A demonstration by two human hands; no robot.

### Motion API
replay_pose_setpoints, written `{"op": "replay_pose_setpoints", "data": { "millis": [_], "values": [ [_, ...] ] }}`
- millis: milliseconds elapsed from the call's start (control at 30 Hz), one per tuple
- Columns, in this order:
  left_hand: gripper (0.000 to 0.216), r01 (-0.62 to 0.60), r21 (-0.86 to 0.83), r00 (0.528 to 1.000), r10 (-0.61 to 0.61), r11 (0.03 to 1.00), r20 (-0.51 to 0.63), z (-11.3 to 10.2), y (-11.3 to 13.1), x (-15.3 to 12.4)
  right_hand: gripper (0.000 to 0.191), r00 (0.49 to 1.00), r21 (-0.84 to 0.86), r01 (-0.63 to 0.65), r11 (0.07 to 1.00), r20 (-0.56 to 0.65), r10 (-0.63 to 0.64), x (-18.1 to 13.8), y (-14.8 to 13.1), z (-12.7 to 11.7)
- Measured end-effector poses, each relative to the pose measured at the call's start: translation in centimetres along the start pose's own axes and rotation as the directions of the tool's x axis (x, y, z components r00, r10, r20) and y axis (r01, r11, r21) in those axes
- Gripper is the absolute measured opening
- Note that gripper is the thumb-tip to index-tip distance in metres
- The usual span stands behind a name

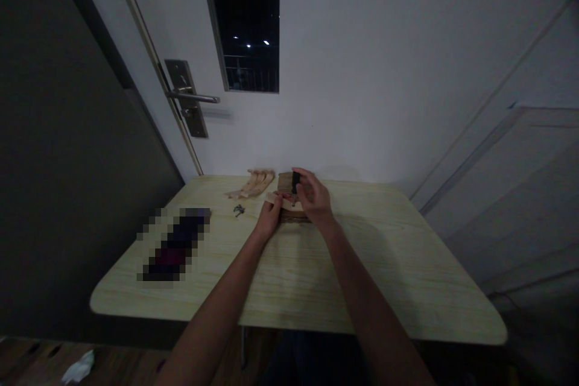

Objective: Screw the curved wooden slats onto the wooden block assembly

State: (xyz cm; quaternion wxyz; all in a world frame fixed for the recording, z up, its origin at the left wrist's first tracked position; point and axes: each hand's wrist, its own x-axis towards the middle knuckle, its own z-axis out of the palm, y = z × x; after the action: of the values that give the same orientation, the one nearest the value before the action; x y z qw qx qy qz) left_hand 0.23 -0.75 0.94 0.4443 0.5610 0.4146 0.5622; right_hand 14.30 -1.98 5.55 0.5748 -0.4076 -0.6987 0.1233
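My right hand is closed around the black handle of an upright tool that looks like a short screwdriver. Its pale metal end points down at a beige strip; whether it touches the strip is too small to tell. At the strip's left end, my left hand pinches it and holds it down. Beneath the strip lies a stack of brown cardboard-like pieces, partly covered by both hands. To the left, small dark metal pieces, possibly screws, lie in a pile.
Several curved beige pieces lie near the back edge of the light wood-grain table. A blurred-out dark item is at the left. Directly behind the table stands a white door with a metal handle.
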Motion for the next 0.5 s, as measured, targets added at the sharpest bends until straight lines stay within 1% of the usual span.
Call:
{"op": "replay_pose_setpoints", "data": {
  "millis": [133, 200, 300, 500],
  "values": [
    [0.042, -0.011, 0.007, 1.0, 0.011, 1.0, 0.001, -0.01, -0.25, 0.16, 0.036, 1.0, 0.015, 0.0, 1.0, 0.028, 0.0, -0.02, 0.3, 0.04],
    [0.042, -0.023, 0.007, 1.0, 0.023, 1.0, 0.006, 0.0, -0.43, 0.27, 0.035, 1.0, -0.005, 0.002, 1.0, 0.025, -0.002, -0.01, 0.4, 0.08],
    [0.043, -0.01, 0.008, 1.0, 0.01, 1.0, -0.002, 0.02, -0.52, 0.3, 0.035, 1.0, -0.048, 0.007, 0.999, 0.019, -0.006, 0.03, 0.36, 0.12],
    [0.04, -0.005, 0.018, 1.0, 0.005, 1.0, -0.007, 0.03, 0.02, 0.04, 0.035, 1.0, -0.093, 0.027, 0.995, 0.015, -0.026, 0.06, 0.04, 0.12]
  ]
}}
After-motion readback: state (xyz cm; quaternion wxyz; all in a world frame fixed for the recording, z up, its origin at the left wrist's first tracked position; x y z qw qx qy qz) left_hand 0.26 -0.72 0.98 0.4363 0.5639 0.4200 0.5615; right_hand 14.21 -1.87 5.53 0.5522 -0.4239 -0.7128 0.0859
